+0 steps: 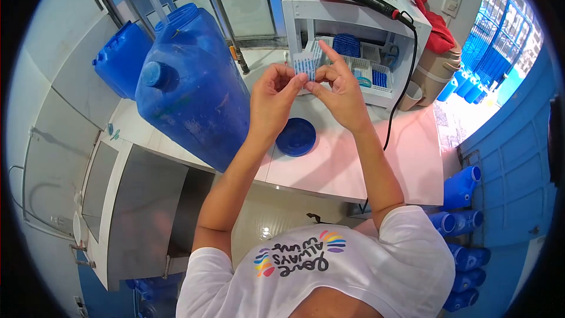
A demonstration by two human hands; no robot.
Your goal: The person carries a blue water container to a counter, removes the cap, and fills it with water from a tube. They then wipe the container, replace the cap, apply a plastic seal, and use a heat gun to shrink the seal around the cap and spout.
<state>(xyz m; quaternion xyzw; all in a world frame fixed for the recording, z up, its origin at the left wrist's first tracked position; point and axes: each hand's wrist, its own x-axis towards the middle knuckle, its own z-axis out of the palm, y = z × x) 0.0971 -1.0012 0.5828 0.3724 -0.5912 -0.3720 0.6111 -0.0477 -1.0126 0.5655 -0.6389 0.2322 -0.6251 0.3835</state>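
A pale counter [353, 168] is stretching below the hands. On the left, a big blue container [197, 100] is standing. Next, the left hand [274, 95] is pinching a blue-printed white sheet [304, 68] that is resting between both hands' fingertips; the right hand [339, 89] is pinching too, one finger extending. Beyond, a white shelf [318, 7] is supporting a dryer [368, 0].

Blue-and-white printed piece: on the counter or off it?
Off: the left hand and right hand hold the blue-and-white printed piece between their fingers, above the counter.
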